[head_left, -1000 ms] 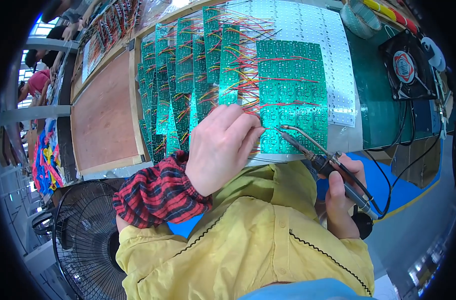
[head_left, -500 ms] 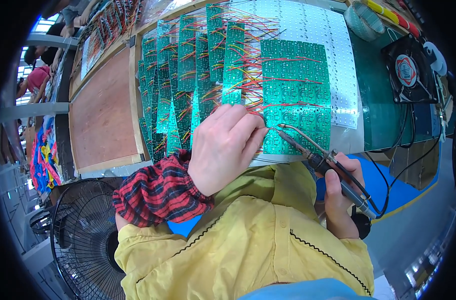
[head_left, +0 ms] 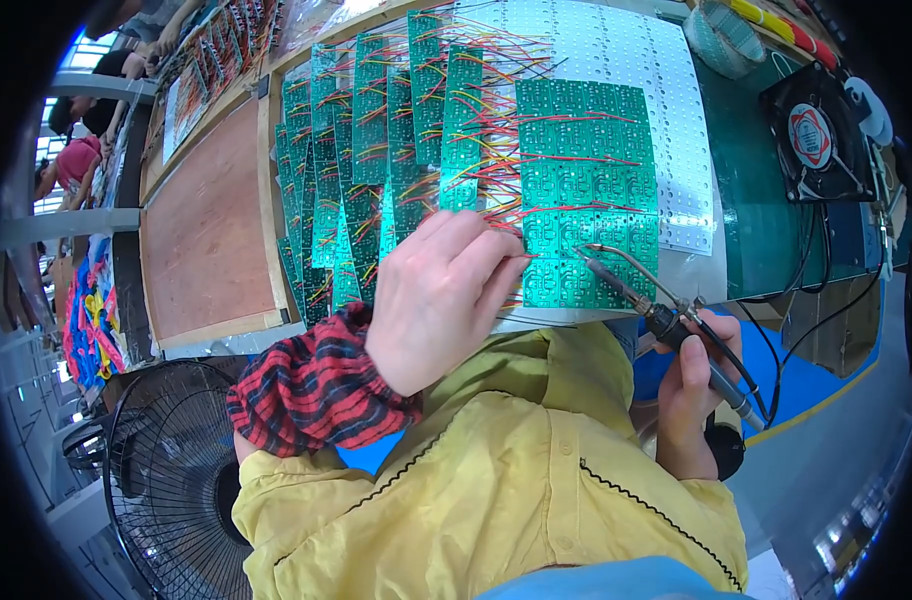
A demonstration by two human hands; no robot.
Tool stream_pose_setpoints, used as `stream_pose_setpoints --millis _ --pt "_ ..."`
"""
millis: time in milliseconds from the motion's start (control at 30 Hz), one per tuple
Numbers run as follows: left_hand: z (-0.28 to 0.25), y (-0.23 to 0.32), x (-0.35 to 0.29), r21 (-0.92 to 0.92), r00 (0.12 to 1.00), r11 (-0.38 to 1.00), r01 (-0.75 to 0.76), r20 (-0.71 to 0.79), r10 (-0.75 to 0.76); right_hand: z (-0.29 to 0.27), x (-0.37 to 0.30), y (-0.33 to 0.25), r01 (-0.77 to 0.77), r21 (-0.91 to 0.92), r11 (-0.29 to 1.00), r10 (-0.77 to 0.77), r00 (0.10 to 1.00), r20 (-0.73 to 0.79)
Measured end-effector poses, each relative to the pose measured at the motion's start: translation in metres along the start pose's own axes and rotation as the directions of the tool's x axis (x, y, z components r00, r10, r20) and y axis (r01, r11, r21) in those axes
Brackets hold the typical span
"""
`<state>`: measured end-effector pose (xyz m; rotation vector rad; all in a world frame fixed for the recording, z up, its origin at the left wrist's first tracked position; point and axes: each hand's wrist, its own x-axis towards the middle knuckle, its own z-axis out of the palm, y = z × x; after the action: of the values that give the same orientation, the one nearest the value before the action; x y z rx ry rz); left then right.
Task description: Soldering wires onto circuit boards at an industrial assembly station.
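My left hand (head_left: 441, 290) is closed in a pinch at the left side of a green circuit board panel (head_left: 588, 190). A thin red wire end shows at its fingertips; the rest of that wire is hidden. In my right hand (head_left: 691, 385) is a soldering iron (head_left: 666, 325) with a thin curved metal tube along its shaft. Its tip hovers over or touches the lower middle of the panel, right of my left fingertips; which of the two I cannot tell. Several red wires (head_left: 586, 208) lie in rows across the panel.
Left of the panel overlap several green board strips (head_left: 371, 110) with red and yellow wires. Under the panel lies a white perforated sheet (head_left: 681, 130). A small black fan (head_left: 816, 135) and a woven basket (head_left: 721, 40) stand at the right. A large fan (head_left: 171, 470) is at lower left; people work far left.
The soldering iron has moved right, away from my left fingertips, together with my right hand. My left hand has shifted slightly left, still pinching. The panel and strips have slid a little left.
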<state>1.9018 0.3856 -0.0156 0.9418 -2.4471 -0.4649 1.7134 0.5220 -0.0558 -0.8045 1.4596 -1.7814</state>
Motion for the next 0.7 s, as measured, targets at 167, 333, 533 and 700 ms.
stream_pose_setpoints --millis 167,333,533,700 --pt "-0.032 -0.001 0.000 -0.098 0.990 0.985 0.141 0.004 -0.141 -0.010 0.001 0.004 -0.019 0.042 0.999 0.021 0.998 -0.063" --pt "-0.018 0.011 0.005 -0.239 0.993 0.964 0.119 0.042 -0.112 -0.012 -0.002 0.005 -0.019 0.046 0.999 0.022 0.998 -0.057" --pt "0.019 0.012 0.015 -0.121 0.999 0.993 -0.004 0.048 0.010 -0.013 -0.003 0.005 0.058 -0.020 0.998 -0.058 0.998 0.008" --pt "0.021 0.011 0.013 -0.113 0.999 0.993 -0.017 0.031 0.021 -0.017 -0.002 0.007 0.093 -0.031 0.995 -0.090 0.990 0.106"
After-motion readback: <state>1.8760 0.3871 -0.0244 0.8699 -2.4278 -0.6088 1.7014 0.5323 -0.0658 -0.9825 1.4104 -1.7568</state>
